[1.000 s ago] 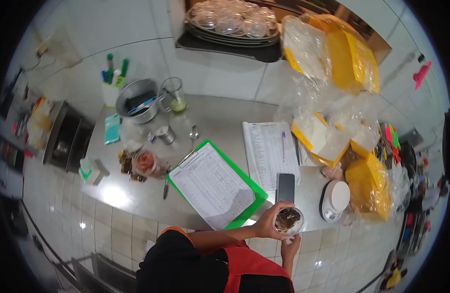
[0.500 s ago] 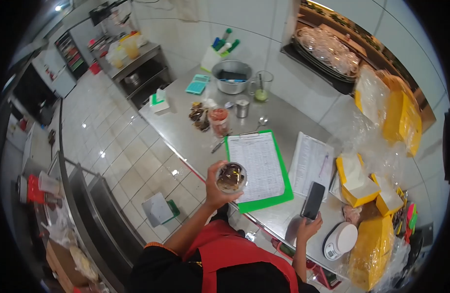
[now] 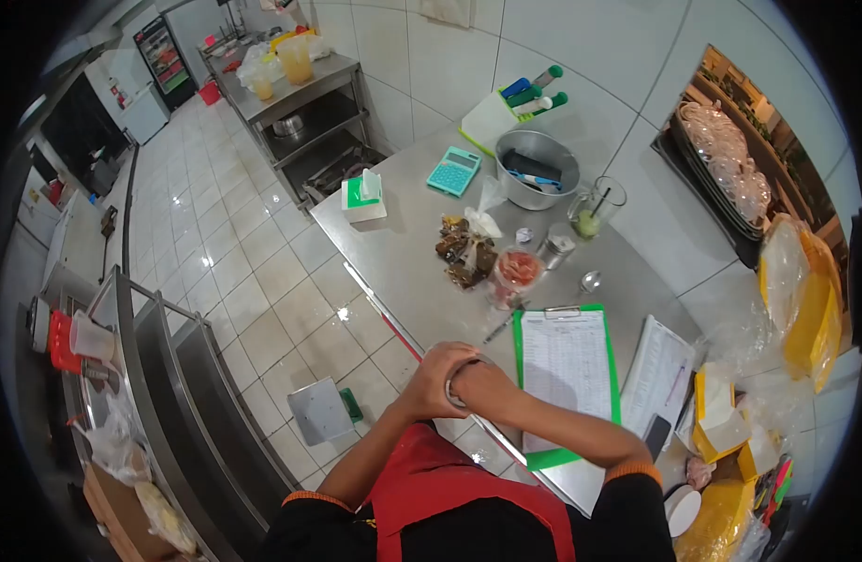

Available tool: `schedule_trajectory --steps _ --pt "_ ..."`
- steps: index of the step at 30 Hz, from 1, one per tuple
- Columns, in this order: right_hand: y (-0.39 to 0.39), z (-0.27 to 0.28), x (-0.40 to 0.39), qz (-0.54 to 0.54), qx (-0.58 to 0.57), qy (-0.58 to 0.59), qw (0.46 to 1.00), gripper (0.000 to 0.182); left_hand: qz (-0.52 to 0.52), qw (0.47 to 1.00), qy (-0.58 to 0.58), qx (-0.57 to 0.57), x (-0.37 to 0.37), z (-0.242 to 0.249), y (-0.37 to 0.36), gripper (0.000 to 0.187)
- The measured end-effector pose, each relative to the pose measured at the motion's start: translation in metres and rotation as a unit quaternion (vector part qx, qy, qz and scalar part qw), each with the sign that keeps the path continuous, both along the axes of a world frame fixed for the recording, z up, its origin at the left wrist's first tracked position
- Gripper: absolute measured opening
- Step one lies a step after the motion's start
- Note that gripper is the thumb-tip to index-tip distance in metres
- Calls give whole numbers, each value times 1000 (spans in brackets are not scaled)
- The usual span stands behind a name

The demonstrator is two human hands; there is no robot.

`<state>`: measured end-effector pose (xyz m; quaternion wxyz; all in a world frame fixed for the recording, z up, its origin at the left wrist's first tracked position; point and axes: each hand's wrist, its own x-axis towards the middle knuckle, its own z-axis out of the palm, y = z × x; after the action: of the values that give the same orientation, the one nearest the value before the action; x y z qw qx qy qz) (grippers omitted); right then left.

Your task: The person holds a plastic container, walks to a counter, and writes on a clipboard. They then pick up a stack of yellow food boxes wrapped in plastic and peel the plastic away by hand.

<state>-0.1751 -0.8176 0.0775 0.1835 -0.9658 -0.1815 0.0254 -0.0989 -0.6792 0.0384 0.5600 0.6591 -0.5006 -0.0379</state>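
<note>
My left hand (image 3: 433, 379) is wrapped round the side of a round clear tub (image 3: 456, 386), held over the table's front edge. My right hand (image 3: 484, 386) lies across the top of the same tub, its fingers curled at the rim and their tips hidden. The dark brown contents seen earlier are covered by the hands. Just right of them is a green clipboard (image 3: 612, 375) with a printed sheet. A jar of reddish food (image 3: 518, 272) and a bag of dark brown pieces (image 3: 464, 258) stand beyond the tub. The phone (image 3: 656, 436) lies on the table at right.
A metal bowl (image 3: 539, 199), a turquoise calculator (image 3: 454, 171), a glass mug (image 3: 595, 211), a metal canister (image 3: 555, 249) and a spoon (image 3: 591, 281) stand farther back. Yellow boxes (image 3: 721, 421) and a white scale (image 3: 682, 510) crowd the right. Metal shelving (image 3: 201, 393) is at left.
My right hand has let go of the phone, which now lies on the table, and has come across onto the tub. My left hand still holds the tub. The view has shifted.
</note>
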Motion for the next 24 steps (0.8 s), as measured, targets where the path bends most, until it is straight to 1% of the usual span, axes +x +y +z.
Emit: schedule_trajectory --steps 1,3,4,5,7,8,9,10,11,12,13,14,16,17,19,21,24 --pt "1 -14 18 -6 3 11 1000 15 -22 998 -8 55 13 -5 2 84" --pt "2 -23 49 -2 15 32 999 14 -33 997 25 63 36 -14 6 84" --pt "1 -21 54 -31 38 59 997 12 -38 996 42 67 49 -16 6 84" --pt "1 -16 55 -37 35 66 997 12 -42 995 60 72 59 -16 6 83" --pt "-3 -4 57 -94 155 26 983 11 -47 995 66 64 77 -14 5 83" --pt "-5 3 57 -98 154 29 983 11 -44 995 70 61 84 -14 6 82" --pt "-6 10 55 -165 270 56 947 9 -48 994 76 62 92 -14 7 82" --pt "-7 18 51 -230 381 84 892 8 -44 995 60 64 100 -15 7 82" --pt "-8 29 47 -233 383 89 890 8 -38 996 45 65 108 -15 8 82" --pt "-8 42 44 -300 488 108 812 7 -36 995 69 69 115 -13 14 83" --pt "-11 50 43 -360 583 120 718 7 -37 994 71 72 122 -14 18 83" --pt "-15 53 41 -361 585 120 716 7 -22 995 75 61 129 -17 21 84" --pt "-22 56 34 -409 626 29 663 6 12 997 69 25 138 -22 27 86" --pt "-25 57 32 -407 628 32 663 6 15 997 68 27 142 -23 29 86" --pt "-30 59 29 -424 658 -31 622 11 64 995 78 -3 148 -22 34 85" --pt "-34 77 26 -414 661 -50 624 11 73 995 62 3 153 -14 38 84" --pt "-46 102 23 -387 651 -104 644 10 89 996 17 24 154 -9 39 90"
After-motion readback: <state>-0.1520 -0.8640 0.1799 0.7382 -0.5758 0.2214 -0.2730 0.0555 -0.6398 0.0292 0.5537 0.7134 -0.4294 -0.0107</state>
